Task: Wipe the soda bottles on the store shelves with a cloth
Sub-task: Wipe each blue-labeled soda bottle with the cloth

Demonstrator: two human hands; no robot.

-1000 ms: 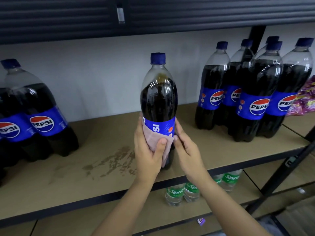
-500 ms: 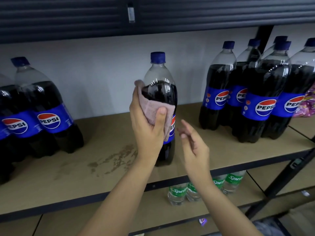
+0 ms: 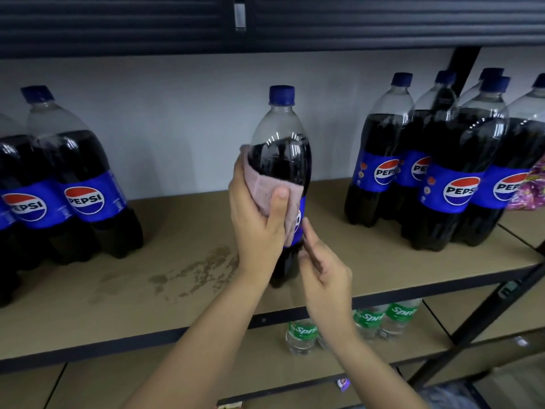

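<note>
A tall Pepsi bottle [image 3: 281, 137] with a blue cap stands alone at the middle of the brown shelf [image 3: 368, 258]. My left hand [image 3: 256, 225] wraps a pink cloth [image 3: 269, 188] round the bottle's body, thumb pressed on the cloth, covering most of the blue label. My right hand [image 3: 323, 273] is at the bottle's lower right side, its fingers loosely extended and touching the bottle near the label's edge. The bottle's base shows below my left wrist.
Several Pepsi bottles [image 3: 448, 178] cluster at the right of the shelf, more Pepsi bottles [image 3: 79, 184] at the left. A purple packet [image 3: 530, 190] lies at the far right. Sprite bottles [image 3: 303, 335] stand on the lower shelf. A dark stain [image 3: 194, 270] marks the shelf board.
My left hand slid the cloth up from the label to the bottle's upper body. My right hand came off the bottle, then returned to touch its lower right side.
</note>
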